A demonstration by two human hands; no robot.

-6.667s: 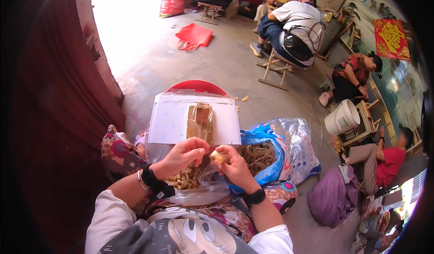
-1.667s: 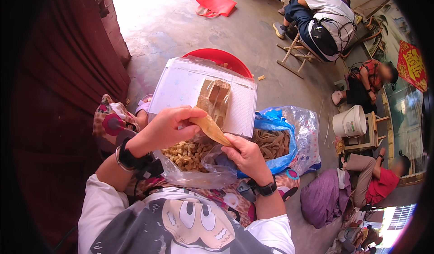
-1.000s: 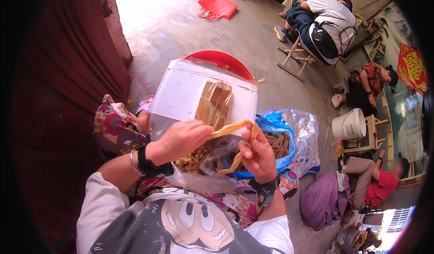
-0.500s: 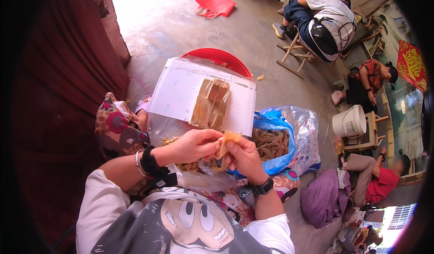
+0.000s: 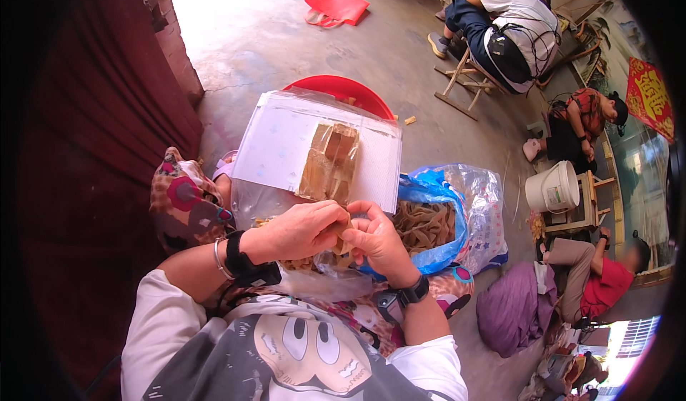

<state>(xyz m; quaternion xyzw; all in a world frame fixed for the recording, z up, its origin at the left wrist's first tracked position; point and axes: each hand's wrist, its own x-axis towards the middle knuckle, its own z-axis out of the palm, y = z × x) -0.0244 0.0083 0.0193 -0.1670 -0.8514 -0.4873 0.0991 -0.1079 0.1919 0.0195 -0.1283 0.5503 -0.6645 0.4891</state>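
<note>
Over my lap, my left hand (image 5: 304, 231) and my right hand (image 5: 379, 244) meet, both closed with the fingertips pinched together. Between them is a thin, soft yellowish-brown piece (image 5: 344, 241), mostly hidden by the fingers. Under my hands lie yellowish pieces (image 5: 296, 264) in clear plastic. Right of my right hand, a blue plastic bag (image 5: 436, 262) lies open, full of brown, flat strips (image 5: 421, 226). Just beyond my hands, a brown block (image 5: 330, 159) wrapped in clear film rests on a white board (image 5: 268, 140).
A red basin (image 5: 368, 97) is under the board's far edge. A red bag (image 5: 337, 7) lies on the floor farther off. To the right are a white bucket (image 5: 554, 189), a purple cloth bundle (image 5: 511, 308) and several seated people. A dark red curtain (image 5: 107, 129) hangs at left.
My fingers have drawn in around the yellowish-brown piece, so less of it shows. My right hand has turned, its fingers now up against the left hand's fingertips.
</note>
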